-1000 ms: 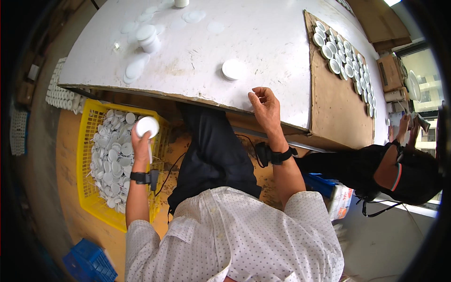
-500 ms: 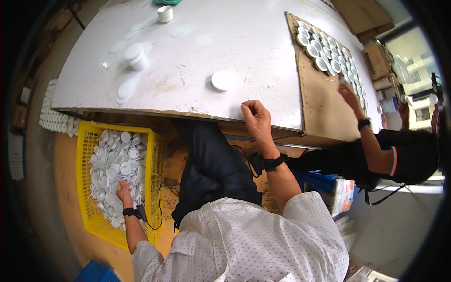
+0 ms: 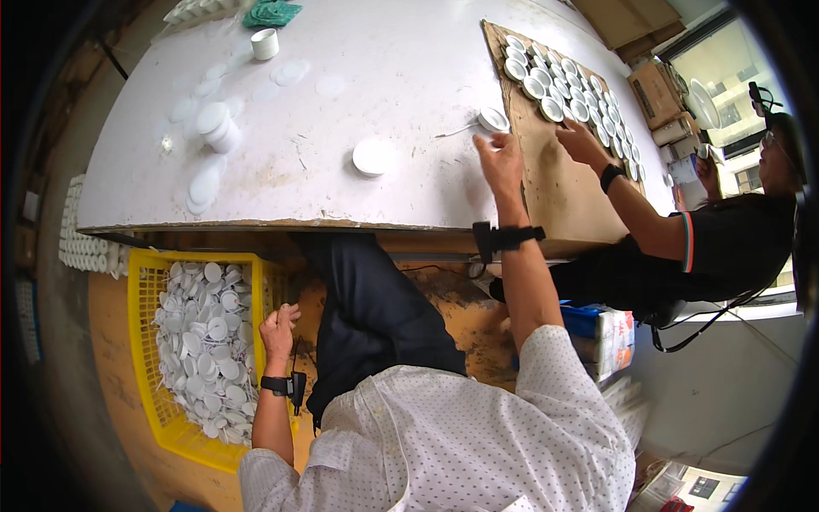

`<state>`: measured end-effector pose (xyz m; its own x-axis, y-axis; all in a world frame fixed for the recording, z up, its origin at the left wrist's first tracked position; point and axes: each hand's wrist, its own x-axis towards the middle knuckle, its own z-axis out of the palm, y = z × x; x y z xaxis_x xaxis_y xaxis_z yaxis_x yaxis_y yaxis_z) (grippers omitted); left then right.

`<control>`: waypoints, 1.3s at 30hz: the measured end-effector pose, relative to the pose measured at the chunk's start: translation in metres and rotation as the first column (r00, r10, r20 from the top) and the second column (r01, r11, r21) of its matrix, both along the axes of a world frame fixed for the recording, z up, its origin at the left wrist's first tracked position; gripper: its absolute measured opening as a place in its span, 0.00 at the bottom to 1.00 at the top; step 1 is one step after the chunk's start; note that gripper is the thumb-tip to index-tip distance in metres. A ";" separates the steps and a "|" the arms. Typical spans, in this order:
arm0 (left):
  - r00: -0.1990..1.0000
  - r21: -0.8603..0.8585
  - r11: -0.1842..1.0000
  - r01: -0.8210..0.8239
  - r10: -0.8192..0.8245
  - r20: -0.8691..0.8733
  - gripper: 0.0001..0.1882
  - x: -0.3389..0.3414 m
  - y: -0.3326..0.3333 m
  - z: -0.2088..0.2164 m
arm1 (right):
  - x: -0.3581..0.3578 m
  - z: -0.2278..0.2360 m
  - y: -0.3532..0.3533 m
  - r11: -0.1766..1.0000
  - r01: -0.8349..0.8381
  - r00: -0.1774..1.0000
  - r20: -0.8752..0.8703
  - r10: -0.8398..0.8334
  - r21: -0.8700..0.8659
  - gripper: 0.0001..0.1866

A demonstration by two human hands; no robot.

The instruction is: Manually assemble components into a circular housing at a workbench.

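Observation:
My right hand (image 3: pixel 502 164) is over the white table (image 3: pixel 299 183), fingers bent and slightly apart. Its fingertips are right at the near edge of a small round white dish-shaped part (image 3: pixel 492 119) with a thin wire; I see no firm grip. My left hand (image 3: pixel 278 334) is beside the right rim of a yellow plastic basket (image 3: pixel 263 299), its fingers loosely spread with nothing visible in them. White round parts with wires (image 3: pixel 205 363) fill the basket. A plain white disc (image 3: pixel 373 158) lies on the table between my hands and the stacked discs (image 3: pixel 217 128).
At the right, a co-worker's hand (image 3: pixel 584 143) touches rows of white round parts (image 3: pixel 580 107) on a cardboard sheet (image 3: pixel 546 183). A white cup-like roll (image 3: pixel 264 44) and green cloth (image 3: pixel 271 13) are at the back. Bagged goods (image 3: pixel 610 346) stand under the table's right side.
My left hand has come up out of the basket to its rim. My right hand has reached forward to a wired round part that now lies on the table. The co-worker's hand has moved onto the rows.

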<state>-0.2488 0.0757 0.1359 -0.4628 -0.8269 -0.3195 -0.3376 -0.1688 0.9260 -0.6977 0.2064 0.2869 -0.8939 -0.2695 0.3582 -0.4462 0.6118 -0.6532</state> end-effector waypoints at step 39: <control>0.868 -0.234 0.945 0.231 -0.308 -0.388 0.35 -0.124 0.036 0.125 | 0.176 0.010 -0.007 0.608 -0.721 0.458 0.430 0.778 -0.332 0.35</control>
<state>-0.3731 0.1113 0.2605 -0.7331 -0.6744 0.0880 0.0741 0.0494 0.9960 -0.5220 0.1992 0.2966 -0.4016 -0.9158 0.0056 -0.3057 0.1283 -0.9434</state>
